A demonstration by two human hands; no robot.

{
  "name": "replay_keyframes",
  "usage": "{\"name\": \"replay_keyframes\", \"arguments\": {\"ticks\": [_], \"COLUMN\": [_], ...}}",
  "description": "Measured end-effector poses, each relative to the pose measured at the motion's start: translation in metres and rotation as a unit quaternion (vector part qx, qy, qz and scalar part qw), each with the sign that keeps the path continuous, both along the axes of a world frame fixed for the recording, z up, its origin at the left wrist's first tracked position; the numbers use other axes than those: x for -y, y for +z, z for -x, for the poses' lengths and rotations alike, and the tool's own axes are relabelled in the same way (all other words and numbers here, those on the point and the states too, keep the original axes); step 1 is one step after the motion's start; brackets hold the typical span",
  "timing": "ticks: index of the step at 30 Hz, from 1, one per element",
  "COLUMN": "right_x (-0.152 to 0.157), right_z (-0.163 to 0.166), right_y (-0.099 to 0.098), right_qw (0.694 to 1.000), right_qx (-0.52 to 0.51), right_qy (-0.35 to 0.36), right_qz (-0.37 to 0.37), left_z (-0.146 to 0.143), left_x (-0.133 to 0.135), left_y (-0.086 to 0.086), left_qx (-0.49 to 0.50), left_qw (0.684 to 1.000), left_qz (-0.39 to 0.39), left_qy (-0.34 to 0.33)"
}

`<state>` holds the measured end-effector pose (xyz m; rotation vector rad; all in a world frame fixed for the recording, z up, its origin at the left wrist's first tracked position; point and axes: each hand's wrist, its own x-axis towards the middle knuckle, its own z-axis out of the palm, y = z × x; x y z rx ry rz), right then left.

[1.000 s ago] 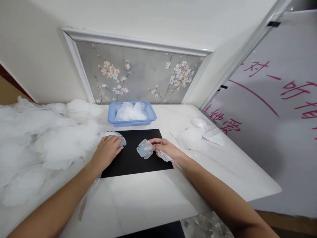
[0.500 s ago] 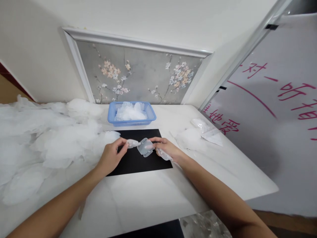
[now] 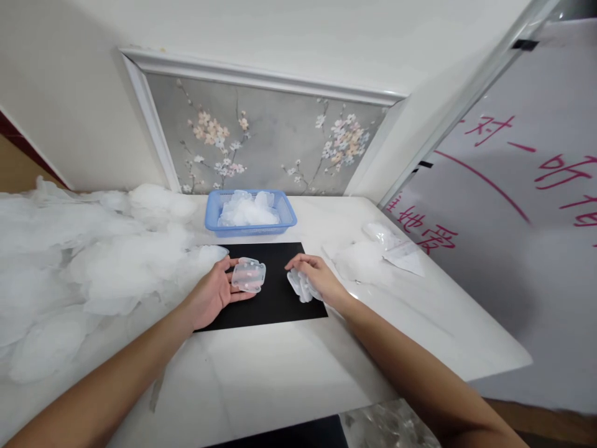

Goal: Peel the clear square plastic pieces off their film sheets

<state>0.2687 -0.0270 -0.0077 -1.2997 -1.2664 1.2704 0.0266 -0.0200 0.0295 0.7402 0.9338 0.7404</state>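
My left hand [image 3: 212, 295] is turned palm up over the left part of a black mat [image 3: 275, 311]. On its spread fingers lies a translucent, frosted plastic piece [image 3: 249, 275], roughly square with rounded notches and small white dots. My right hand [image 3: 321, 280] is over the mat's right side, fingers curled around several similar translucent plastic pieces [image 3: 302, 286]. Parts of these are hidden by the fingers and palm. A gap of bare mat separates the two hands.
Behind the mat stands a blue plastic basket [image 3: 252, 231] holding more translucent pieces. A large heap of translucent pieces [image 3: 121, 261] covers the table's left side. Clear plastic bags [image 3: 366, 258] and white paper [image 3: 405, 261] lie at right. A written whiteboard [image 3: 522, 274] stands beyond the table edge.
My left hand has rolled from a pinch to palm up, with one piece now lying on its fingers. My right hand has drawn slightly away, its pieces now gathered together.
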Motion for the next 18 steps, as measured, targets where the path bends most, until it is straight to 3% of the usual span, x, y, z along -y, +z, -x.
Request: {"name": "replay_keyframes", "arguments": {"ticks": [5,10,18], "right_x": [0.005,0.011,0.02], "right_z": [0.003,0.011,0.024], "right_y": [0.0,-0.006,-0.011], "right_qw": [0.986,0.927,0.873], "right_qx": [0.13,0.241,0.329], "right_qy": [0.025,0.093,0.136], "right_qz": [-0.1,-0.271,-0.333], "left_z": [0.002,0.001,-0.003], "left_x": [0.001,0.002,0.008], "left_y": [-0.006,-0.006,0.001], "left_qx": [0.033,0.049,0.056], "left_qw": [0.998,0.997,0.996], "left_qz": [-0.01,-0.006,-0.015], "left_qy": [-0.043,-0.055,-0.064]}}
